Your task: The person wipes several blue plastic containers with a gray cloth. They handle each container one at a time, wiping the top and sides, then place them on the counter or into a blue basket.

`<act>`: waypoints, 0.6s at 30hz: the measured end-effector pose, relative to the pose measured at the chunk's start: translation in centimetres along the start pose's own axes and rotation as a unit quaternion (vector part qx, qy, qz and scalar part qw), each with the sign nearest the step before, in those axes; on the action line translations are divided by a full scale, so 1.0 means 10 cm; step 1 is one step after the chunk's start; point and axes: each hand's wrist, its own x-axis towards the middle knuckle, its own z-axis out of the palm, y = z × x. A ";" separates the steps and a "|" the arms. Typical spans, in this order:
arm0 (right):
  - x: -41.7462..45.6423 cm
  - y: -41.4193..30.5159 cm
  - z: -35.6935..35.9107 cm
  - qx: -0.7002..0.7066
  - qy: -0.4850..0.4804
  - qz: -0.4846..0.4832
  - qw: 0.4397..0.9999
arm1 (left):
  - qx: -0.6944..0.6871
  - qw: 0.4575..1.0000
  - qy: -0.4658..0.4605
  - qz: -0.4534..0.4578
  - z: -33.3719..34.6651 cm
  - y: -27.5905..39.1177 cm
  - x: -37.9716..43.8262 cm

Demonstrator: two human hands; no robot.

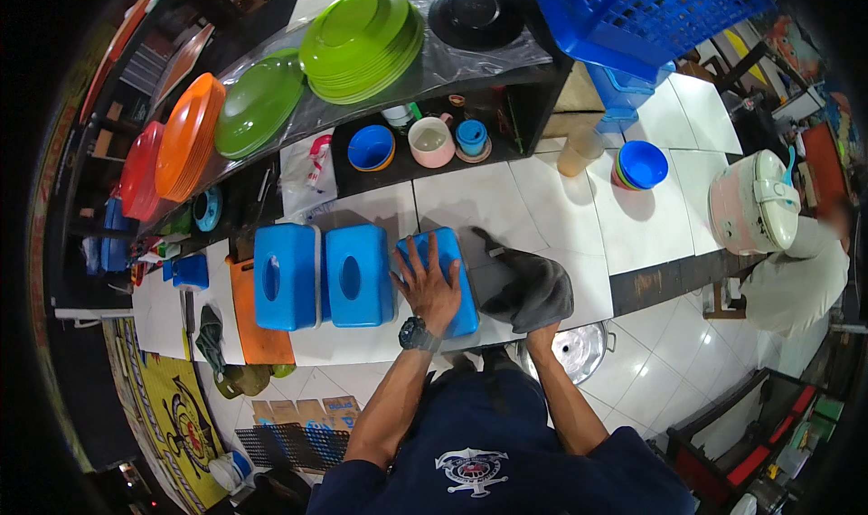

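Note:
Three blue plastic tissue boxes stand in a row on the white tiled counter. My left hand (pixel 431 290) lies spread, fingers apart, on the top of the right-hand tissue box (pixel 466 311). The middle box (pixel 352 244) and the left box (pixel 285 244) each show an oval opening. My right hand (pixel 544 333) is at the counter's front edge, mostly under a dark grey cloth (pixel 542 284) that it holds; its fingers are largely hidden. The cloth is bunched on the tiles, just right of the boxes.
Above, a shelf carries stacked green plates (pixel 359 47), orange plates (pixel 186 142) and a black plate (pixel 475 16). An orange cutting board (pixel 261 332) lies left. Bowls (pixel 643 165), a cup (pixel 580 150) and a rice cooker (pixel 753 203) stand right. A person (pixel 800 271) is at far right.

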 end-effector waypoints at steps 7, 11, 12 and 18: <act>-0.28 0.42 0.55 -0.138 -0.157 -0.135 0.969 | 0.032 0.999 -0.028 0.029 -0.09 0.03 -0.04; 0.33 0.91 0.86 -0.133 -0.247 -0.264 0.923 | 0.070 0.996 -0.032 0.035 -0.03 0.04 -0.04; 0.60 0.86 0.98 -0.125 -0.271 -0.170 0.939 | 0.066 0.996 -0.037 0.045 -0.05 0.06 -0.02; 0.26 0.64 0.89 0.052 -0.195 0.022 0.979 | 0.080 0.996 -0.046 -0.005 -0.05 0.11 0.02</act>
